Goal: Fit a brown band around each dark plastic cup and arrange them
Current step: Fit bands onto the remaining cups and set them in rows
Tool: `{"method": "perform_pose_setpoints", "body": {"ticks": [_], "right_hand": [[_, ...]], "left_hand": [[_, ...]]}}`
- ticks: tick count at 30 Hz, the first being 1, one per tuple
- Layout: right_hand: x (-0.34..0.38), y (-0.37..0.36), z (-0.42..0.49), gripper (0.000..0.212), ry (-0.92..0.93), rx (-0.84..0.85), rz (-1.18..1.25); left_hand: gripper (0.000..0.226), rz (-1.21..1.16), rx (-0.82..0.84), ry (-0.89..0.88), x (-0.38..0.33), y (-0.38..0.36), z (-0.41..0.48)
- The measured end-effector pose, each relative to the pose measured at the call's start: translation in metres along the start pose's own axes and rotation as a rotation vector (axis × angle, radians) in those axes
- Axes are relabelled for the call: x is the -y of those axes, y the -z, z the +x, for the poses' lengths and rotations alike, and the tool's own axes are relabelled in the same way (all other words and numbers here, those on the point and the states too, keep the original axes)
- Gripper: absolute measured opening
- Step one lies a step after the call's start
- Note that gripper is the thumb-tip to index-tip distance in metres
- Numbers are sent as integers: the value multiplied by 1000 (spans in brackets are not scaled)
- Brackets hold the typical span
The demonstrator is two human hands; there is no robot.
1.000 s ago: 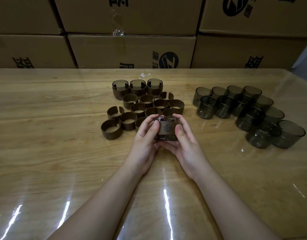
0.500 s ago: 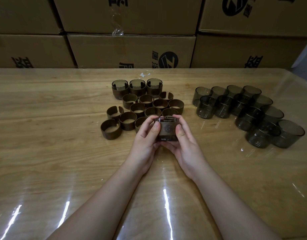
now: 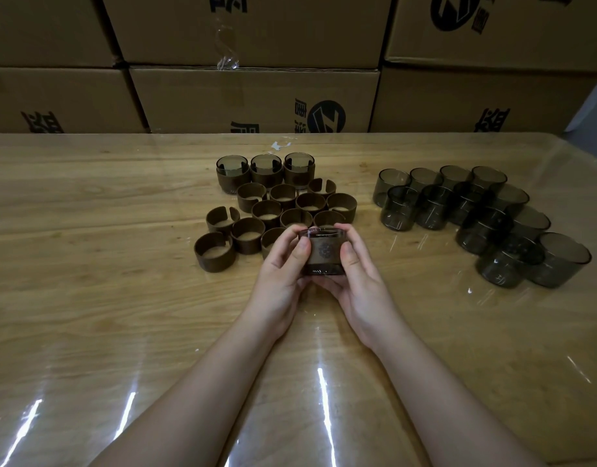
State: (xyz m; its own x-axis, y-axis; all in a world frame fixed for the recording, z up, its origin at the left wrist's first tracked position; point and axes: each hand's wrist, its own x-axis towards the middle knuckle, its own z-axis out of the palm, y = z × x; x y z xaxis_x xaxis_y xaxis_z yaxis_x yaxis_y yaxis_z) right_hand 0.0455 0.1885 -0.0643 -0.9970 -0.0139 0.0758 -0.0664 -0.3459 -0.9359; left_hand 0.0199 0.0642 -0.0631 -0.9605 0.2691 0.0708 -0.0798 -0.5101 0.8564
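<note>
Both hands are curled around 1 dark cup (image 3: 324, 270), which they hold upright just above the table (image 3: 88, 264), straight in front of the person. The left hand (image 3: 280, 278) grips the cup's left side with its thumb on the near face and its fingers round the far rim. The right hand (image 3: 361, 284) mirrors it on the cup's right side. A brown band (image 3: 325, 252) with a round emblem on its near face wraps the cup's wall, and the clear rim and base show above and below it.

Just behind and to the left of the held cup lies a cluster of loose brown bands (image 3: 266, 210), open rings standing on edge, several touching. Behind those, farther from the held cup, a row of 3 banded cups (image 3: 266, 171) stands side by side. Well to the right of the held cup sits a group of bare dark cups (image 3: 475, 210), packed close together. Far behind the held cup, past the table's edge, cardboard boxes (image 3: 253, 99) are stacked.
</note>
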Motion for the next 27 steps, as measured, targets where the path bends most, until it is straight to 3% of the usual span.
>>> {"method": "perform_pose_setpoints", "body": {"ticks": [7,10,14,18,22,27], "right_hand": [[0,-1,0,30,-8,-5,12],[1,-2,0,34,-20,-8,48],[2,-3,3,41,-40,-39,130],[-1,0,5,44,-93,-90,192],[1,3,5,69,-141,-115,193],[1,5,7,65,-127,-124,129]], "left_hand": [[18,-20,-10,-20,0,1,0],[30,27,-57,-34,1,0,-1],[46,284,-66,-84,6,-5,-4],[85,484,-9,-77,10,-7,-6],[92,594,36,-56,10,-10,-7],[94,641,12,-39,8,-11,-7]]}}
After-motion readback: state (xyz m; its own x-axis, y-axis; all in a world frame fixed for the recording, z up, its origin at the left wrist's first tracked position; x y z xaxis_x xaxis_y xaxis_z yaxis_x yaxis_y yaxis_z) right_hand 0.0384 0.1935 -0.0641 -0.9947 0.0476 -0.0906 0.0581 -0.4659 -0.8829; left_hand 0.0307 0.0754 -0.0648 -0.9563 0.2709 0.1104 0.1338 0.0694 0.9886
